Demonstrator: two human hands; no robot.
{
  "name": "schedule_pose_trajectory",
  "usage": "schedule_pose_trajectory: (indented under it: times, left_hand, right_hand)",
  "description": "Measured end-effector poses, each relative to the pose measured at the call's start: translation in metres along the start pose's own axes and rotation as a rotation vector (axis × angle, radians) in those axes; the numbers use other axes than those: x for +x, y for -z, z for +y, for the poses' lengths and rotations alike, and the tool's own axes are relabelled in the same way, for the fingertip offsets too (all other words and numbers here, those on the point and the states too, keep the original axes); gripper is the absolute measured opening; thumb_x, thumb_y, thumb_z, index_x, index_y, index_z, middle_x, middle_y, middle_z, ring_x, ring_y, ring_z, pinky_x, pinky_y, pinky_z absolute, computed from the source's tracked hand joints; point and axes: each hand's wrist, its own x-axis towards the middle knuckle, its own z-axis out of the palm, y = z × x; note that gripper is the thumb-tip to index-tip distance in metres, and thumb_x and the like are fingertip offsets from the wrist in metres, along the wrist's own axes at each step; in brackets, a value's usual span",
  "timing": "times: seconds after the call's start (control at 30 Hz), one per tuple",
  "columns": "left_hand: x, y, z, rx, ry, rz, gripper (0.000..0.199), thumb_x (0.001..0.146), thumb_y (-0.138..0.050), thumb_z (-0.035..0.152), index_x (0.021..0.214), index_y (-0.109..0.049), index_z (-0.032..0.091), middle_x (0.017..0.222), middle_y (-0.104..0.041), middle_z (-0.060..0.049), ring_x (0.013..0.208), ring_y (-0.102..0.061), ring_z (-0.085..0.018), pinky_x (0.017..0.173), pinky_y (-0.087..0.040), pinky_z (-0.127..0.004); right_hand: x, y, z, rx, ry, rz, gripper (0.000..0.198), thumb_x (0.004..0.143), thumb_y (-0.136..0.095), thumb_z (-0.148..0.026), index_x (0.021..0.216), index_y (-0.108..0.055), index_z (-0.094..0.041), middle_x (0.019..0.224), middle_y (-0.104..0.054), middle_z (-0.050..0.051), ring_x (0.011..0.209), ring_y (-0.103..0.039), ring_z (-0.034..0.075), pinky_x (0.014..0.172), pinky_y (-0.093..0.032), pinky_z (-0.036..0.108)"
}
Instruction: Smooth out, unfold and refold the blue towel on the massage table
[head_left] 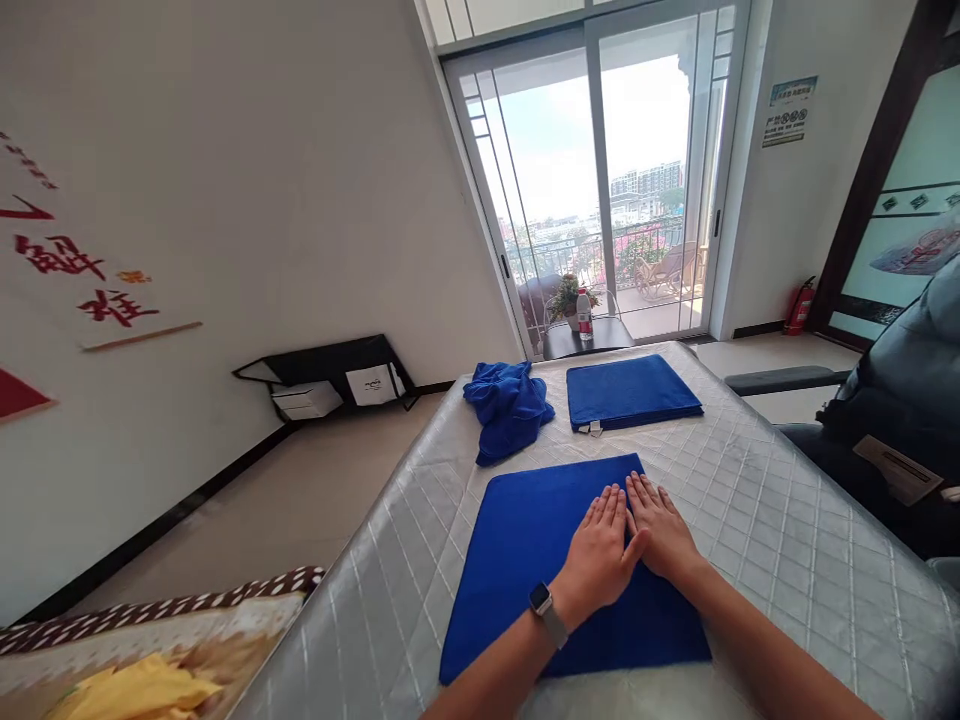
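A blue towel (517,560) lies spread flat on the quilted mattress (765,500) in front of me. My left hand (602,545), with a watch (547,608) on its wrist, rests palm down on the towel's right half. Beside it, my right hand (660,525) lies flat near the towel's right edge. Both hands have their fingers stretched out, and the two thumbs meet or overlap. Beyond the towel sits a crumpled blue cloth (508,405) on the left. To its right is a neat flat stack of folded blue cloth (630,388) with a white tag at its near edge.
A small dark table (551,343) with a water bottle (584,316) and a potted plant (568,298) stands behind the mattress. White boxes (307,400) sit on a black rack by the left wall. A black leather chair (915,390) is at right, a yellow cloth (142,688) at lower left.
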Motion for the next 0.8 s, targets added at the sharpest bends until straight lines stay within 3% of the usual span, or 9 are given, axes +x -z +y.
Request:
schedule_pose_trajectory:
  times: [0.1,0.2,0.3,0.47,0.57,0.8]
  left_hand:
    - [0.015,-0.014,0.001,-0.011,0.013,0.004,0.062,0.104,-0.018,0.045,0.153,-0.026,0.007,0.158,-0.031,-0.016,0.148,-0.020,-0.024,0.119,-0.030,-0.045]
    - [0.002,-0.019,-0.022,0.002,0.050,-0.012,0.065,0.103,-0.020,0.050,0.153,-0.026,0.009,0.157,-0.033,-0.016,0.148,-0.021,-0.025,0.118,-0.031,-0.047]
    - [-0.024,-0.015,-0.063,0.042,0.127,-0.028,0.068,0.102,-0.022,0.054,0.154,-0.025,0.010,0.157,-0.032,-0.016,0.148,-0.022,-0.025,0.118,-0.031,-0.047]
    - [-0.064,0.002,-0.142,0.096,0.389,-0.051,0.075,0.101,-0.016,0.058,0.152,-0.027,0.004,0.157,-0.028,-0.020,0.147,-0.022,-0.028,0.119,-0.028,-0.049]
    - [-0.080,0.006,-0.172,0.089,0.499,-0.024,0.079,0.101,-0.012,0.060,0.151,-0.027,0.001,0.157,-0.026,-0.023,0.147,-0.024,-0.028,0.119,-0.026,-0.048]
    - [-0.090,-0.005,-0.189,0.091,0.479,0.058,0.082,0.098,-0.015,0.064,0.151,-0.029,0.002,0.156,-0.029,-0.024,0.145,-0.030,-0.030,0.117,-0.028,-0.049]
  right_hand:
    - [0.000,-0.002,0.001,-0.022,0.017,0.004,0.059,0.097,-0.025,-0.029,0.153,-0.031,-0.012,0.161,-0.021,0.010,0.149,-0.012,0.023,0.120,-0.016,0.046]
    - [0.001,-0.001,-0.001,-0.001,-0.020,0.002,0.061,0.099,-0.022,-0.035,0.153,-0.029,-0.008,0.160,-0.023,0.013,0.149,-0.013,0.023,0.120,-0.015,0.046]
    - [0.003,0.002,-0.004,0.031,-0.052,-0.003,0.063,0.100,-0.019,-0.038,0.153,-0.027,-0.005,0.160,-0.022,0.013,0.149,-0.014,0.022,0.121,-0.014,0.046]
    - [0.003,0.004,-0.005,0.021,-0.061,-0.014,0.064,0.100,-0.017,-0.040,0.153,-0.026,-0.006,0.161,-0.021,0.011,0.149,-0.014,0.020,0.121,-0.013,0.044]
    - [0.004,0.004,-0.005,0.004,-0.063,-0.020,0.064,0.100,-0.017,-0.039,0.153,-0.026,-0.006,0.161,-0.022,0.010,0.149,-0.014,0.020,0.121,-0.014,0.043]
    - [0.005,0.000,-0.004,-0.028,-0.047,-0.013,0.064,0.099,-0.017,-0.040,0.153,-0.026,-0.006,0.161,-0.023,0.010,0.149,-0.016,0.019,0.121,-0.015,0.043]
